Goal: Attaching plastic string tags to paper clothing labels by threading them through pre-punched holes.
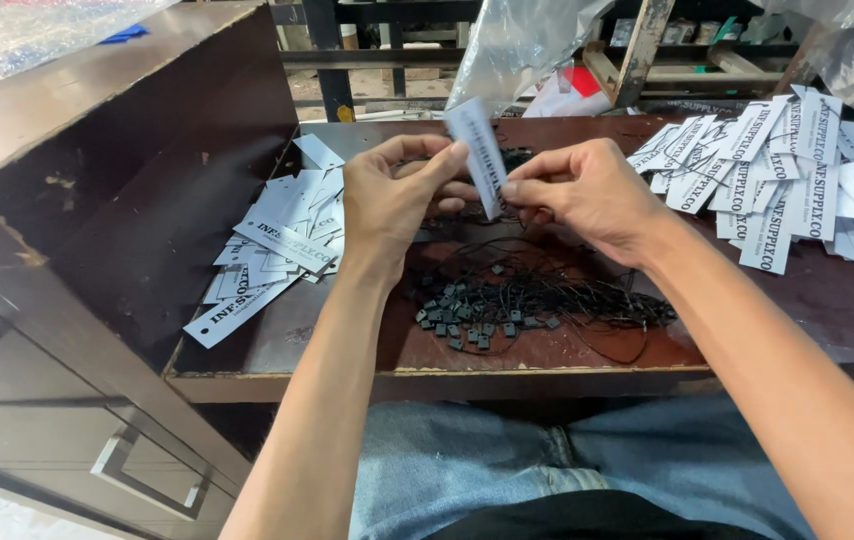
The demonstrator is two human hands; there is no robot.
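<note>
Both hands are raised over a dark wooden table [827, 310]. My left hand [392, 200] and my right hand [587, 195] pinch a narrow white printed paper tag [479, 155] between their fingertips, the tag standing nearly upright. A thin black string seems to run from my right fingers, though it is hard to make out. Below the hands lies a tangle of black strings with small square plastic seals [517, 300].
A loose pile of white tags [282, 245] lies at the left of the table, a bigger pile of white tags [782, 175] at the right. A dark cabinet with drawer handles [97, 250] stands at the left. Clear plastic bags [517, 45] hang behind. My jeans-covered lap [547, 465] is below.
</note>
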